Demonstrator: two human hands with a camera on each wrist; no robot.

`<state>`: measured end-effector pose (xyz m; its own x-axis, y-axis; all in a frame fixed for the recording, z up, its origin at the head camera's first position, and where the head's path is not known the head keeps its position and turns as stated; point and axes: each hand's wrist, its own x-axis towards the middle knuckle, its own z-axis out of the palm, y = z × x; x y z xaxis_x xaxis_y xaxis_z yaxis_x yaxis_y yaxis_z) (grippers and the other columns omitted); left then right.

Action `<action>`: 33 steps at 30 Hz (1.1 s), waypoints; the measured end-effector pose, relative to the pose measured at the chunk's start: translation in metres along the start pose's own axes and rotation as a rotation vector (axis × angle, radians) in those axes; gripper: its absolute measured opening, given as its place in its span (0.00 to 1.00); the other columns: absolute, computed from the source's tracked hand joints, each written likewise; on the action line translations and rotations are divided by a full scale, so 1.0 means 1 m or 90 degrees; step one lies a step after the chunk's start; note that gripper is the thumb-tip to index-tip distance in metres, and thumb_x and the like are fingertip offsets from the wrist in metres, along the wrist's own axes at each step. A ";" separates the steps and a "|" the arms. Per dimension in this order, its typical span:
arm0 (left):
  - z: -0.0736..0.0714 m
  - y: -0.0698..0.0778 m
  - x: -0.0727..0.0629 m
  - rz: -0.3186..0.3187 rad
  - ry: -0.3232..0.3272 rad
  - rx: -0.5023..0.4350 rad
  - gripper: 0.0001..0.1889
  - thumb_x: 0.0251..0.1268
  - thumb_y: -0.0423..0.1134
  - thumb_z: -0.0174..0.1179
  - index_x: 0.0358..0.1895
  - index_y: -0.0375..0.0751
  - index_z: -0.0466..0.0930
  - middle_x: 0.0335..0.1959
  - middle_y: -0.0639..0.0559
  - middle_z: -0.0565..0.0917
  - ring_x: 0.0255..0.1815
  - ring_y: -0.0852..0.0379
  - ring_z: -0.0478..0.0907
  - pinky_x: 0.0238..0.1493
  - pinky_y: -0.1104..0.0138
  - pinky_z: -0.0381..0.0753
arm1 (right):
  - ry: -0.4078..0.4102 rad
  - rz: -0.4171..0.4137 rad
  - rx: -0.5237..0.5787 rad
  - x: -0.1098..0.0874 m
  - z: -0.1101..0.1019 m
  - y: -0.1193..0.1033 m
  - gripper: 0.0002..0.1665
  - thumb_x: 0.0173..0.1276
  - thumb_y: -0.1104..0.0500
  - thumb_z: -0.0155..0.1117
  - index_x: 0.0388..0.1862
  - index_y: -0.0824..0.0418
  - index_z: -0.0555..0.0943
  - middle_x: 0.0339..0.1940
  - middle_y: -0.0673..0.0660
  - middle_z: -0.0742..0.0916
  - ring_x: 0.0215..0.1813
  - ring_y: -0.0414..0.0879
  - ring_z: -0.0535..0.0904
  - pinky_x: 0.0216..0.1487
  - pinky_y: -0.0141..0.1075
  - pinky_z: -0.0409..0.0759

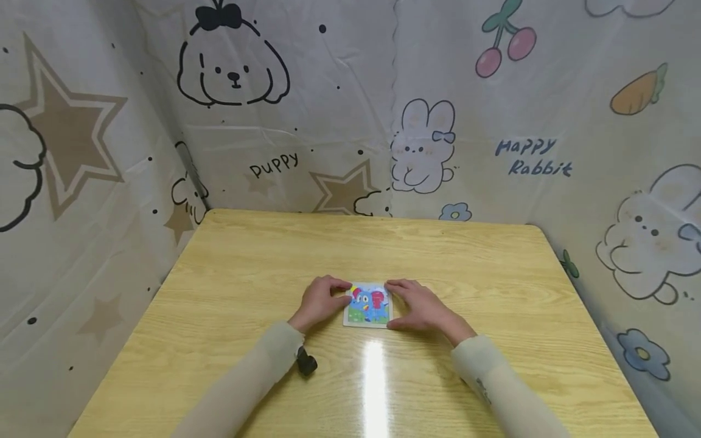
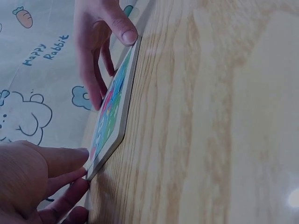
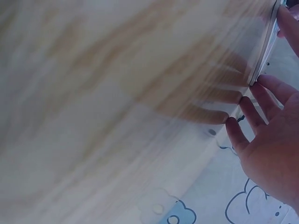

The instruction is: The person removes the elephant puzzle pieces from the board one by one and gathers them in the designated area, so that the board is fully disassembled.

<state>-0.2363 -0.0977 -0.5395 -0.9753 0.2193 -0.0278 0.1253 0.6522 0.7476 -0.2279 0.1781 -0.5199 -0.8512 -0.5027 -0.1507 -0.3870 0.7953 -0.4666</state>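
Observation:
A small square elephant picture puzzle [image 1: 369,305] in a pale frame lies flat on the table, mostly blue and green with a red ear. My left hand [image 1: 323,299] holds its left side near the far corner, thumb and fingers bent. Across from it, my right hand [image 1: 420,306] spans the right side, thumb at the near corner and fingers at the far one. In the left wrist view the puzzle [image 2: 111,112] appears edge-on between both hands. The right wrist view shows the right fingertips [image 3: 232,120] down on the tabletop beside the frame's corner.
The wooden table [image 1: 263,255] has a glossy top with a bright light reflection in front of the puzzle. A printed curtain [image 1: 339,121] hangs behind and along both sides. A small black device [image 1: 306,363] sits at the left wrist.

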 end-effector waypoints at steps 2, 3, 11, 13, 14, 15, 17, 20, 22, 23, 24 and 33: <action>0.001 0.002 0.001 0.002 0.002 -0.002 0.15 0.67 0.42 0.71 0.55 0.48 0.89 0.51 0.51 0.87 0.46 0.54 0.75 0.50 0.59 0.75 | 0.002 0.000 0.000 -0.001 -0.002 0.001 0.55 0.60 0.40 0.79 0.81 0.56 0.66 0.82 0.56 0.69 0.82 0.60 0.60 0.78 0.62 0.59; 0.001 0.003 0.002 0.001 0.004 -0.004 0.14 0.67 0.42 0.71 0.55 0.48 0.89 0.51 0.51 0.87 0.45 0.55 0.75 0.49 0.60 0.74 | 0.003 -0.002 0.000 -0.001 -0.003 0.002 0.55 0.60 0.40 0.79 0.81 0.56 0.66 0.81 0.56 0.69 0.82 0.61 0.60 0.78 0.63 0.59; 0.003 0.005 0.001 -0.040 0.020 -0.035 0.13 0.66 0.42 0.72 0.52 0.50 0.91 0.50 0.51 0.86 0.45 0.54 0.74 0.50 0.59 0.72 | -0.002 -0.002 0.003 0.000 -0.004 0.002 0.55 0.60 0.40 0.80 0.80 0.58 0.67 0.81 0.58 0.69 0.82 0.61 0.60 0.78 0.63 0.59; 0.005 0.007 0.001 -0.050 0.031 -0.039 0.13 0.65 0.42 0.73 0.52 0.50 0.91 0.51 0.51 0.87 0.48 0.52 0.76 0.54 0.56 0.72 | -0.003 0.000 0.003 0.000 -0.003 0.002 0.55 0.60 0.40 0.79 0.80 0.58 0.67 0.81 0.58 0.69 0.82 0.61 0.60 0.78 0.63 0.59; 0.006 0.007 0.001 -0.052 0.037 -0.039 0.13 0.64 0.42 0.73 0.51 0.51 0.91 0.51 0.50 0.87 0.50 0.51 0.77 0.56 0.54 0.72 | -0.004 0.003 0.003 0.001 -0.003 0.002 0.55 0.60 0.39 0.79 0.80 0.57 0.67 0.81 0.57 0.69 0.82 0.61 0.60 0.78 0.63 0.59; 0.007 0.007 0.001 -0.054 0.043 -0.039 0.13 0.64 0.42 0.74 0.50 0.51 0.91 0.51 0.50 0.87 0.52 0.50 0.77 0.59 0.53 0.71 | -0.003 0.004 0.003 0.001 -0.003 0.003 0.55 0.60 0.39 0.79 0.80 0.57 0.67 0.81 0.57 0.69 0.82 0.61 0.60 0.78 0.63 0.59; 0.009 0.008 0.002 -0.056 0.055 -0.039 0.13 0.62 0.41 0.75 0.50 0.50 0.91 0.52 0.49 0.88 0.57 0.46 0.78 0.66 0.49 0.69 | -0.003 0.005 0.002 0.001 -0.002 0.003 0.55 0.60 0.40 0.79 0.80 0.57 0.67 0.81 0.57 0.69 0.82 0.61 0.60 0.78 0.63 0.59; 0.012 0.009 0.001 -0.059 0.069 -0.042 0.13 0.61 0.40 0.76 0.49 0.49 0.91 0.53 0.49 0.88 0.62 0.43 0.78 0.71 0.46 0.65 | -0.002 0.010 0.008 0.001 -0.001 0.004 0.55 0.59 0.40 0.80 0.80 0.57 0.67 0.82 0.57 0.69 0.82 0.61 0.60 0.79 0.62 0.58; 0.013 0.009 0.001 -0.059 0.078 -0.041 0.13 0.60 0.40 0.77 0.48 0.49 0.91 0.52 0.49 0.89 0.63 0.43 0.78 0.72 0.45 0.65 | -0.002 0.010 0.013 0.001 0.000 0.005 0.55 0.59 0.41 0.80 0.80 0.57 0.67 0.82 0.56 0.69 0.82 0.60 0.59 0.79 0.62 0.57; 0.014 0.008 0.000 -0.060 0.081 -0.041 0.13 0.59 0.40 0.77 0.48 0.49 0.91 0.52 0.49 0.90 0.64 0.43 0.78 0.72 0.45 0.65 | -0.003 0.012 0.013 0.001 0.000 0.005 0.55 0.59 0.41 0.80 0.80 0.56 0.67 0.82 0.56 0.68 0.82 0.60 0.59 0.79 0.62 0.57; 0.014 0.008 0.000 -0.062 0.083 -0.041 0.14 0.59 0.40 0.77 0.48 0.49 0.92 0.51 0.50 0.90 0.64 0.43 0.78 0.72 0.45 0.65 | -0.003 0.010 0.013 0.001 0.001 0.005 0.55 0.59 0.40 0.80 0.80 0.56 0.67 0.82 0.56 0.68 0.82 0.60 0.59 0.79 0.62 0.57; 0.017 0.006 0.000 -0.069 0.092 -0.061 0.14 0.59 0.39 0.77 0.49 0.49 0.91 0.47 0.53 0.91 0.64 0.44 0.79 0.72 0.45 0.65 | 0.000 0.006 0.011 0.002 0.003 0.007 0.55 0.59 0.39 0.80 0.80 0.56 0.67 0.82 0.55 0.69 0.82 0.59 0.60 0.78 0.62 0.59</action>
<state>-0.2322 -0.0811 -0.5465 -0.9989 0.0407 -0.0217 0.0066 0.5922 0.8057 -0.2311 0.1817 -0.5259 -0.8549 -0.4948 -0.1560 -0.3719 0.7942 -0.4805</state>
